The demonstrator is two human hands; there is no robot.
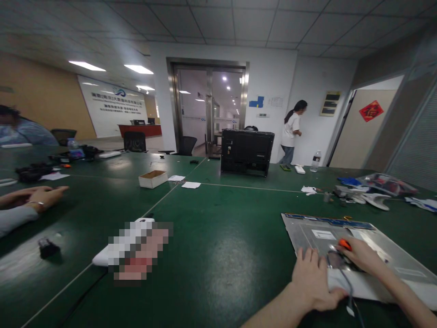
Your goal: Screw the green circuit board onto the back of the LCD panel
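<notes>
Silver panel [302, 231] lies near right on the tabletop [221, 228]. My right hand [368, 260] has its grip clamped on an orange tool [345, 244]; my left hand [310, 280] rests, fingers apart. A slip could scratch metal or snag the cable [348, 280].

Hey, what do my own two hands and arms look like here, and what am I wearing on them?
Your left hand and right hand are both gloveless, with slim forearms bare to the picture's edge. No sleeve, watch or bracelet shows on either. Finer details, such as nails, are too soft to make out.
</notes>
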